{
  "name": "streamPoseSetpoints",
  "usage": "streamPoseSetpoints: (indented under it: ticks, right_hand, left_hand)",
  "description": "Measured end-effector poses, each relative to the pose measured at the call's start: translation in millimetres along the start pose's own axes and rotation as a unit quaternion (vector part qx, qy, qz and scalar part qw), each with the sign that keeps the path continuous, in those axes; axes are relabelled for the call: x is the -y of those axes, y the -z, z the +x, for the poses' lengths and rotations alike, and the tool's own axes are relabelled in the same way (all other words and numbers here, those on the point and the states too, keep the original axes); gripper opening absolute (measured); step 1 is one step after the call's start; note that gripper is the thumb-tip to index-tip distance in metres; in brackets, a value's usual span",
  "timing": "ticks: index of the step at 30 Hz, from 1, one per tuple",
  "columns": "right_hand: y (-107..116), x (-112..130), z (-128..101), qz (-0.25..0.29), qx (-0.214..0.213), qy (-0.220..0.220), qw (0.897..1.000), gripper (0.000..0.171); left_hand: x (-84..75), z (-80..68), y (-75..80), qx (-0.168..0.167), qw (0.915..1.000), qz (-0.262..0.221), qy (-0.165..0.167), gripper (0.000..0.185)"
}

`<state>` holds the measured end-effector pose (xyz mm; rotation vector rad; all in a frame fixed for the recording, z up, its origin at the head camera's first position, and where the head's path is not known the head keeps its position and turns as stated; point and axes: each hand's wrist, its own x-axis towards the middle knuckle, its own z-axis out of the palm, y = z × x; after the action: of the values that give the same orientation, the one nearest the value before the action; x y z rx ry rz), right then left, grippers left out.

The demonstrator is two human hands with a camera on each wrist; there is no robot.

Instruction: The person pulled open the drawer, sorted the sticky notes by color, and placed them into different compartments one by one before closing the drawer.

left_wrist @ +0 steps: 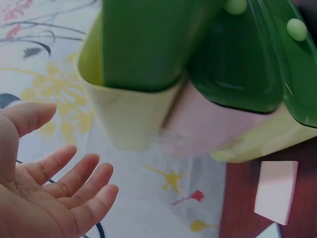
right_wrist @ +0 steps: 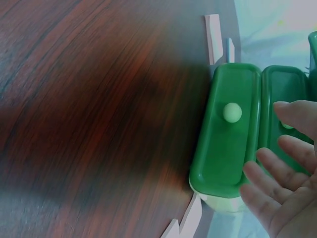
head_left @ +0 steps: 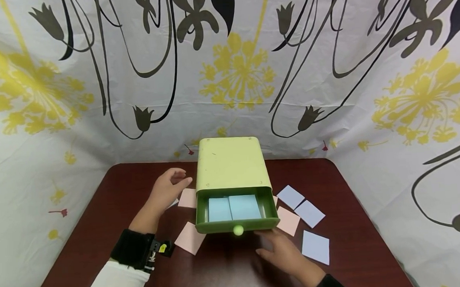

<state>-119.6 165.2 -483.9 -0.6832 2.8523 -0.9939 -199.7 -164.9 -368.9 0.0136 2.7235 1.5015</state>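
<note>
A pale green drawer box (head_left: 231,163) stands mid-table with its dark green drawer (head_left: 237,224) pulled out. Two light blue paper squares (head_left: 233,207) lie inside the drawer. A round pale knob (head_left: 238,230) sits on the drawer front (right_wrist: 225,131). My left hand (head_left: 169,189) hovers relaxed beside the box's left wall (left_wrist: 126,116), fingers (left_wrist: 74,191) straight, holding nothing. My right hand (head_left: 284,250) is held flat just below and right of the drawer front, its fingers (right_wrist: 277,178) spread next to it, touching nothing that I can see.
Pink paper squares (head_left: 190,238) lie left of the box and one (head_left: 288,220) on the right. Pale blue squares (head_left: 315,246) are scattered at the right. The dark wooden table (head_left: 229,269) is bounded by a floral cloth backdrop (head_left: 230,70).
</note>
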Motion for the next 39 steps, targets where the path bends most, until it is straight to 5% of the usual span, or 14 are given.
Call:
streamPoseSetpoints:
  ticks: [7, 18, 24, 31, 39]
  right_hand:
    - [-0.9, 7.6, 5.4, 0.123, 0.018, -0.014, 0.992, 0.047]
    - [0.6, 29.0, 9.0, 0.293, 0.103, -0.102, 0.945, 0.054]
    - [0.9, 41.2, 14.1, 0.382, 0.158, -0.157, 0.897, 0.054]
    - [-2.5, 46.9, 23.5, 0.499, 0.225, -0.205, 0.812, 0.062]
    - [1.4, 53.6, 28.1, 0.557, 0.255, -0.197, 0.765, 0.062]
  left_hand:
    - [7.9, 24.0, -3.0, -0.005, 0.9994, -0.017, 0.03, 0.057]
    - [-4.4, 60.3, -11.2, 0.0, 0.9984, -0.036, 0.044, 0.065]
    - [-15.6, 77.6, -14.1, 0.008, 0.9975, -0.05, 0.05, 0.067]
    - [-22.6, 98.0, -16.3, 0.017, 0.9957, -0.072, 0.056, 0.071]
    - [-30.7, 110.6, -21.1, 0.024, 0.9964, -0.045, 0.069, 0.074]
